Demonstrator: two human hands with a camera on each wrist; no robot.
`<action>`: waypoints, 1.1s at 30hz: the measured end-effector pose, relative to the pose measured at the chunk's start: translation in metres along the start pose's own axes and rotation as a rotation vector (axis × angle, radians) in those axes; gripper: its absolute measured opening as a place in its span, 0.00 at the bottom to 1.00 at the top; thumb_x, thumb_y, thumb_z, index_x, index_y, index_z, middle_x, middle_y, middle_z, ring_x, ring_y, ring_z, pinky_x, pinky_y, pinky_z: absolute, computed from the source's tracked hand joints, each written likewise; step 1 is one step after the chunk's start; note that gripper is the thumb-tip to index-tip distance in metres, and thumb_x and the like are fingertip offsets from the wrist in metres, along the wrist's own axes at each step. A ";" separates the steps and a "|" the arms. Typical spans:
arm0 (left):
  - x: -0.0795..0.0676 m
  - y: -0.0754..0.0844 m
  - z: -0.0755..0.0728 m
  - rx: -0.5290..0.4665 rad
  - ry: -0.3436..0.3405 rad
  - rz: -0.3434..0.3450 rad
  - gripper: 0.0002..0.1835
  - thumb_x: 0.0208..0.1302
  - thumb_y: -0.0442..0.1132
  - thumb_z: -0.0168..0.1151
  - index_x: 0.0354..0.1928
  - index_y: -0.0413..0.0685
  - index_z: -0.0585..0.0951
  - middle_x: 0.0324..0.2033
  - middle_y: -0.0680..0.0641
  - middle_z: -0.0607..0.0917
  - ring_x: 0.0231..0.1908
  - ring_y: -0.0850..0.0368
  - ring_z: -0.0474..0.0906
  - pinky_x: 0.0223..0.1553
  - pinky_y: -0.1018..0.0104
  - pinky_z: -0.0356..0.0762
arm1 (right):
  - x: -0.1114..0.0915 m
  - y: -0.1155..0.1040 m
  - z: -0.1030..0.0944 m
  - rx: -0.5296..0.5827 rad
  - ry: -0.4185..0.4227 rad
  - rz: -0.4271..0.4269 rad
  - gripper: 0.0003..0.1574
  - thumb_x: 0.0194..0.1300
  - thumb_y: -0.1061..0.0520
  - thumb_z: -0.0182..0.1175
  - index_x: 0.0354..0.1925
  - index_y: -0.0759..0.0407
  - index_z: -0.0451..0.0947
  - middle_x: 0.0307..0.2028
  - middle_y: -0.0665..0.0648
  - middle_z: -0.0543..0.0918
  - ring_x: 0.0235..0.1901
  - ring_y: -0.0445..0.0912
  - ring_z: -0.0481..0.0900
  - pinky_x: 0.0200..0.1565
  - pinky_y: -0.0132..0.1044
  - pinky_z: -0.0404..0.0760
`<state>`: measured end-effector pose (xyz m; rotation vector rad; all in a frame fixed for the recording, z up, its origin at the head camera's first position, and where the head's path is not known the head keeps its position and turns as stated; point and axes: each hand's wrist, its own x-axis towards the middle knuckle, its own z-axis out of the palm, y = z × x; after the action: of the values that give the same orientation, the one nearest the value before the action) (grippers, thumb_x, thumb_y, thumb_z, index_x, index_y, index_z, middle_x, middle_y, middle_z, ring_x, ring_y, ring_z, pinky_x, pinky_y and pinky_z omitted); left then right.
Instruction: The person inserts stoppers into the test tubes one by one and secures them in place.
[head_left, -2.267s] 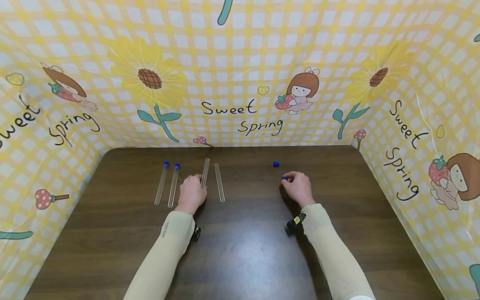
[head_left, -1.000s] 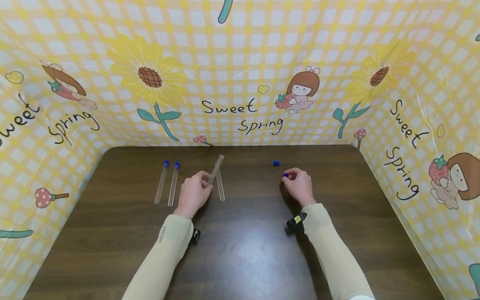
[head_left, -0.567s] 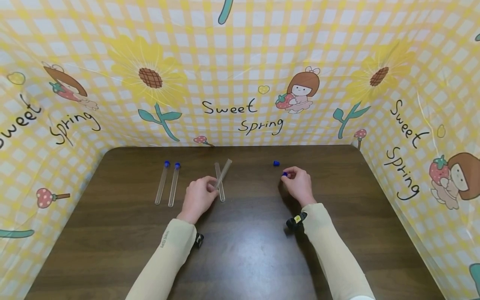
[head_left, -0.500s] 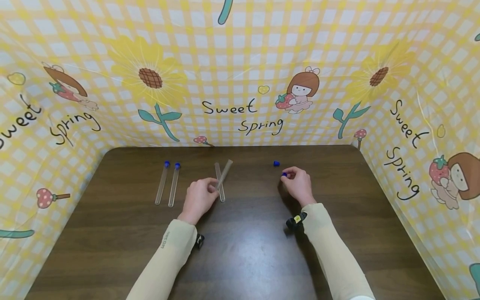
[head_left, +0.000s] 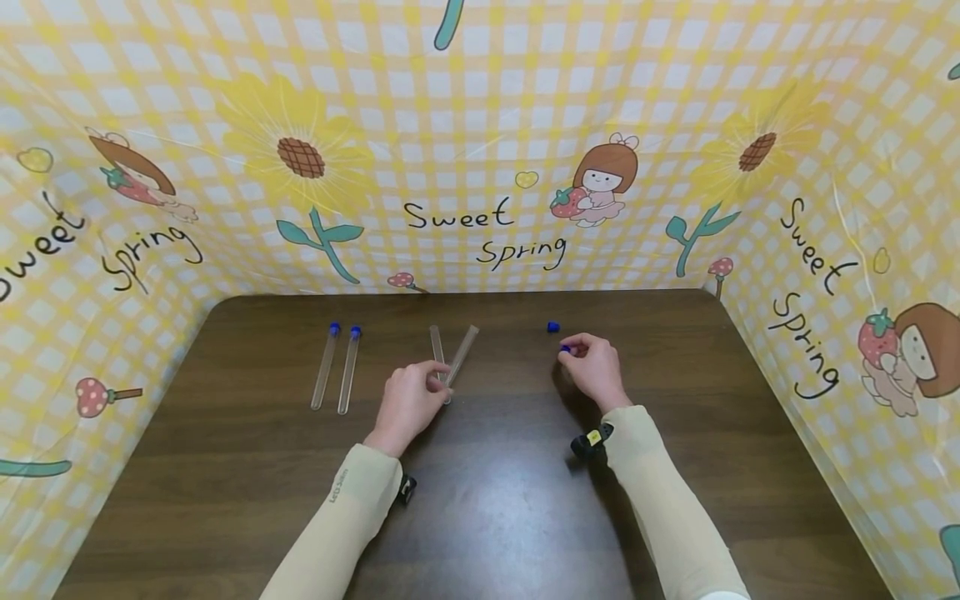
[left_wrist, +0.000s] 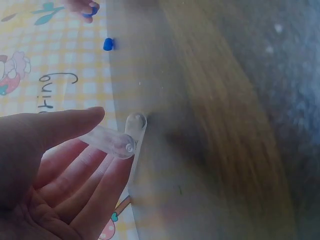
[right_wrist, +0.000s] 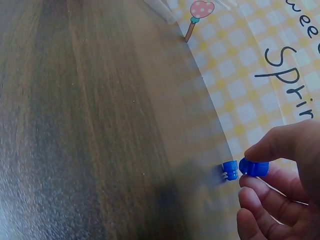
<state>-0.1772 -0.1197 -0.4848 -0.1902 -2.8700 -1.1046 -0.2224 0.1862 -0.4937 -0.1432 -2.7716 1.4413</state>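
My left hand (head_left: 412,403) pinches a clear, uncapped test tube (head_left: 464,350) near its rounded end, with the open end tilted away to the right. Beneath it another uncapped test tube (head_left: 437,343) lies on the table, partly hidden by the fingers. In the left wrist view the held test tube (left_wrist: 112,141) rests between thumb and fingers. Over to the right, my right hand (head_left: 596,371) pinches a small blue cap (right_wrist: 254,167) between thumb and forefinger. A second blue cap (head_left: 552,327) lies on the table just beyond that hand.
Two test tubes with blue caps lie at the left, an outer capped tube (head_left: 324,371) and an inner capped tube (head_left: 348,375). A yellow checked cloth (head_left: 465,125) rises around the back and sides of the brown wooden table (head_left: 495,500).
The left hand has lifted its test tube and carried it rightward over the loose tube, tilting its open end to the right. The right hand has shifted only slightly, still holding the cap.
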 end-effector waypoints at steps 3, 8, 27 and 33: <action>-0.001 0.002 0.001 -0.011 -0.012 0.004 0.18 0.57 0.34 0.77 0.50 0.47 0.88 0.28 0.53 0.89 0.30 0.57 0.85 0.42 0.51 0.79 | 0.000 -0.001 0.000 0.007 0.004 -0.006 0.13 0.67 0.57 0.67 0.48 0.62 0.85 0.38 0.58 0.82 0.40 0.52 0.78 0.43 0.45 0.77; -0.001 0.004 0.003 -0.009 -0.020 0.027 0.18 0.57 0.35 0.78 0.50 0.47 0.88 0.28 0.54 0.88 0.30 0.58 0.85 0.42 0.52 0.80 | -0.001 -0.004 0.001 0.017 0.021 -0.027 0.13 0.66 0.57 0.69 0.46 0.62 0.85 0.38 0.58 0.84 0.41 0.53 0.80 0.46 0.47 0.78; -0.004 0.011 0.007 -0.001 -0.029 0.070 0.17 0.57 0.35 0.77 0.50 0.49 0.88 0.29 0.53 0.88 0.30 0.60 0.84 0.41 0.53 0.81 | 0.000 -0.017 0.006 0.088 0.003 -0.047 0.13 0.66 0.56 0.69 0.47 0.62 0.85 0.39 0.58 0.86 0.41 0.52 0.83 0.47 0.47 0.79; -0.006 0.013 0.009 -0.002 -0.042 0.067 0.17 0.58 0.35 0.77 0.51 0.50 0.88 0.30 0.52 0.89 0.32 0.58 0.85 0.41 0.53 0.81 | 0.000 -0.021 0.007 0.129 -0.007 -0.054 0.13 0.66 0.57 0.69 0.46 0.62 0.85 0.39 0.59 0.86 0.41 0.52 0.84 0.48 0.47 0.80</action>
<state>-0.1698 -0.1046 -0.4839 -0.3113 -2.8755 -1.1047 -0.2239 0.1684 -0.4811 -0.0603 -2.6556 1.6036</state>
